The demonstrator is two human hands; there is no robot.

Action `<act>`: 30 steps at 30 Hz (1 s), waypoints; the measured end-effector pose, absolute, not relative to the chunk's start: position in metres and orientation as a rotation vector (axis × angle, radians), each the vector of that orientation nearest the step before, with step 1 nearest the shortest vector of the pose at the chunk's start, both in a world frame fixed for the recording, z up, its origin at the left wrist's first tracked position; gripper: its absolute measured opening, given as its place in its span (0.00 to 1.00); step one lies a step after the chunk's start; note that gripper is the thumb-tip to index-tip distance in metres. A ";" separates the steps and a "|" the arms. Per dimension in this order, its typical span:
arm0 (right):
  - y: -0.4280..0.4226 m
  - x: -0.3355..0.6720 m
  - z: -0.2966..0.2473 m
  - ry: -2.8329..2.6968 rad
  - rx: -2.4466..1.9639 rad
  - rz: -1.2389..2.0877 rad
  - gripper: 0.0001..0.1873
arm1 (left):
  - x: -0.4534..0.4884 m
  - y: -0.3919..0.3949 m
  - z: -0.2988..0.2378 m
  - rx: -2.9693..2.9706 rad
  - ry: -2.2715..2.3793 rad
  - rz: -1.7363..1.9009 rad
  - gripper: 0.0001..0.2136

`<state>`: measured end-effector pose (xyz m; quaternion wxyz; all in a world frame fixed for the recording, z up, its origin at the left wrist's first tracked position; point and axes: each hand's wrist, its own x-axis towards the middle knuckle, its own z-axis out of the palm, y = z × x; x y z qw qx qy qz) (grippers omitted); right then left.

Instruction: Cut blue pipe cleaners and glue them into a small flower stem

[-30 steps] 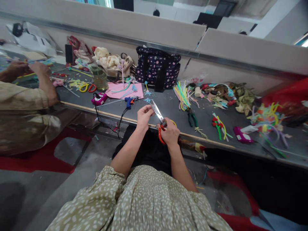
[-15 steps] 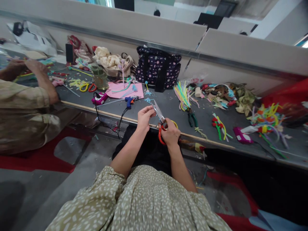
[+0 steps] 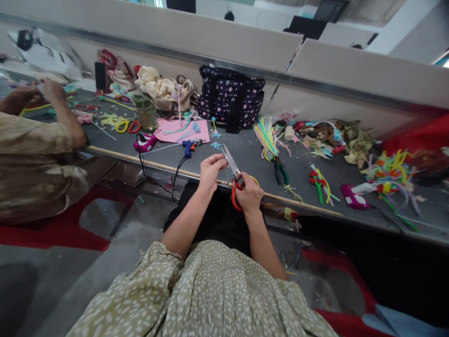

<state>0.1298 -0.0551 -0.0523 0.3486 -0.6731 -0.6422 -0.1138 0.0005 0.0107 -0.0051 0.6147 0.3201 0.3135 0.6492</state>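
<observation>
My right hand [image 3: 249,193] is wrapped round the handles of a pair of scissors [image 3: 232,163], with a red loop showing below it and a bit of yellow above. The blades point up and away, over the front part of the table. Just left of the blades, my left hand [image 3: 211,171] is closed in a pinch. Whatever its fingertips hold is too small to make out. Small light-blue fuzzy pieces [image 3: 215,145] lie on the table beyond the scissor tips.
A blue glue gun [image 3: 188,148], pink sheet [image 3: 164,130] and glass jar [image 3: 147,116] are on the left. Pipe cleaners [image 3: 266,138] and green-handled pliers [image 3: 280,172] lie right. A dotted bag [image 3: 231,96] stands behind. A co-worker's hands [image 3: 52,91] work far left.
The scissor blades look slightly closer together, while both my hands stay almost in place. At far left, the co-worker's hands have shifted a little.
</observation>
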 end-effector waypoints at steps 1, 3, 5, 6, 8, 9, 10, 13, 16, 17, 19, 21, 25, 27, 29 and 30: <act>-0.055 0.130 -0.053 -1.663 -1.745 -0.292 0.16 | 0.000 0.011 -0.005 0.752 0.724 1.505 0.08; -0.054 0.130 -0.054 -1.658 -1.741 -0.265 0.15 | 0.000 0.011 -0.005 0.778 0.737 1.519 0.08; -0.055 0.129 -0.055 -1.652 -1.729 -0.214 0.15 | 0.000 0.011 -0.005 0.782 0.756 1.530 0.09; -0.055 0.129 -0.055 -1.647 -1.723 -0.191 0.15 | -0.001 0.012 -0.006 0.777 0.763 1.535 0.10; -0.055 0.128 -0.054 -1.635 -1.718 -0.170 0.16 | -0.001 0.013 -0.007 0.764 0.763 1.543 0.10; -0.056 0.128 -0.054 -1.636 -1.716 -0.176 0.16 | -0.002 0.014 -0.007 0.758 0.762 1.549 0.10; -0.056 0.129 -0.053 -1.641 -1.713 -0.188 0.16 | -0.002 0.014 -0.008 0.754 0.761 1.553 0.10; -0.056 0.130 -0.051 -1.684 -1.703 -0.226 0.16 | -0.002 0.014 -0.007 0.758 0.756 1.566 0.09; -0.056 0.131 -0.050 -1.707 -1.711 -0.250 0.16 | -0.002 0.012 -0.005 0.783 0.748 1.558 0.08; -0.056 0.131 -0.051 -1.706 -1.715 -0.257 0.16 | -0.001 0.011 -0.004 0.787 0.745 1.554 0.08; -0.056 0.130 -0.052 -1.697 -1.718 -0.263 0.16 | -0.001 0.009 -0.003 0.790 0.737 1.549 0.07; -0.056 0.130 -0.052 -1.687 -1.716 -0.265 0.15 | -0.001 0.008 -0.002 0.802 0.726 1.545 0.06; -0.055 0.131 -0.054 -1.686 -1.711 -0.271 0.15 | 0.000 0.008 -0.003 0.819 0.729 1.536 0.06; -0.055 0.131 -0.055 -1.683 -1.710 -0.273 0.16 | 0.000 0.008 -0.003 0.815 0.732 1.533 0.07; -0.055 0.131 -0.056 -1.674 -1.714 -0.273 0.16 | 0.000 0.008 -0.003 0.810 0.729 1.526 0.07; -0.055 0.131 -0.056 -1.668 -1.717 -0.273 0.16 | 0.000 0.008 -0.003 0.808 0.727 1.524 0.07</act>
